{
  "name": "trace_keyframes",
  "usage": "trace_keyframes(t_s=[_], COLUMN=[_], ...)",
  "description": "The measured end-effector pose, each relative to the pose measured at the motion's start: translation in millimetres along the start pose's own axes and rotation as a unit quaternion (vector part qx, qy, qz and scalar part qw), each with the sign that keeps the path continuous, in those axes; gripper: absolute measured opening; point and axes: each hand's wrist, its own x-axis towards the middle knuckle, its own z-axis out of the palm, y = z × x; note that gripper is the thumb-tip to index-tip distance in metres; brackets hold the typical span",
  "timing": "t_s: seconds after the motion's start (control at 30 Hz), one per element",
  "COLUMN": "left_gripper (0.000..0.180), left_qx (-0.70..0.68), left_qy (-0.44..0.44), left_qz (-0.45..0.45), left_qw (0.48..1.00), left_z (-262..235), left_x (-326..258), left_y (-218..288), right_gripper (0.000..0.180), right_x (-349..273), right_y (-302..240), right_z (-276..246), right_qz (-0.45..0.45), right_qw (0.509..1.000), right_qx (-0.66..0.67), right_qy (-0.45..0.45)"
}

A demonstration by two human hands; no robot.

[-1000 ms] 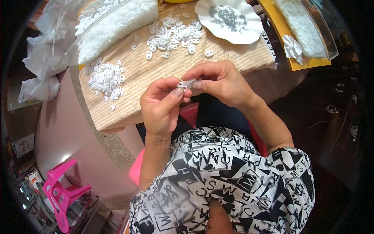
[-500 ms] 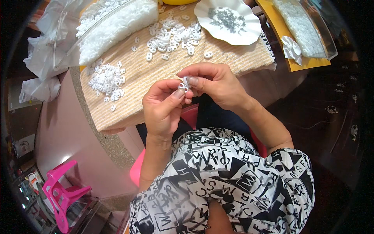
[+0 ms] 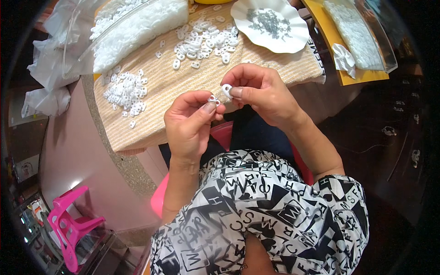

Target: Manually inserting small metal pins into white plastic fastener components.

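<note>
My left hand [image 3: 191, 120] pinches a small white plastic piece [image 3: 212, 99] between thumb and forefinger. My right hand [image 3: 261, 91] holds a white ring-shaped plastic piece [image 3: 227, 90] at its fingertips, just right of the left hand's piece. Both hands hover over the near edge of a woven beige mat [image 3: 183, 87] on the table. On the mat lie a small heap of white pieces [image 3: 125, 91] at the left and a larger scatter of white rings [image 3: 204, 43] farther back.
A white scalloped dish [image 3: 270, 23] with small grey metal bits stands at the back. A clear plastic bag of white pieces [image 3: 133, 27] lies back left. A clear tray on a yellow board [image 3: 357, 36] sits at the right. A pink stool [image 3: 68, 224] stands lower left.
My hands have drawn slightly apart; the two white pieces that were pressed together between the fingertips are now held separately, one in each hand.
</note>
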Motion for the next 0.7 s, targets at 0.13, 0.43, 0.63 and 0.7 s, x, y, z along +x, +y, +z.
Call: trace_keyframes(t_s=[0.13, 0.43, 0.63, 0.7], left_gripper=[0.016, 0.015, 0.015, 0.015], left_qx=[0.006, 0.035, 0.059, 0.064], left_qy=[0.0, 0.002, 0.003, 0.004], left_qz=[0.001, 0.012, 0.021, 0.028], left_qw=[1.0, 0.999, 0.998, 0.998], left_z=[0.4, 3.9, 6.1, 6.9], left_x=[-0.7, -1.6, -4.0, -4.7], left_y=[-0.8, -0.2, 0.7, 0.6], right_gripper=[0.018, 0.016, 0.015, 0.013], right_x=[-1.2, -2.7, -4.1, -5.0], right_y=[-3.2, -5.3, -7.7, -7.7], right_z=[4.0, 6.2, 7.7, 8.5], right_qz=[0.0, -0.021, -0.044, -0.047], right_qw=[1.0, 0.999, 0.997, 0.996], right_qx=[-0.003, -0.038, -0.068, -0.08], right_qy=[0.001, 0.0, -0.013, -0.009])
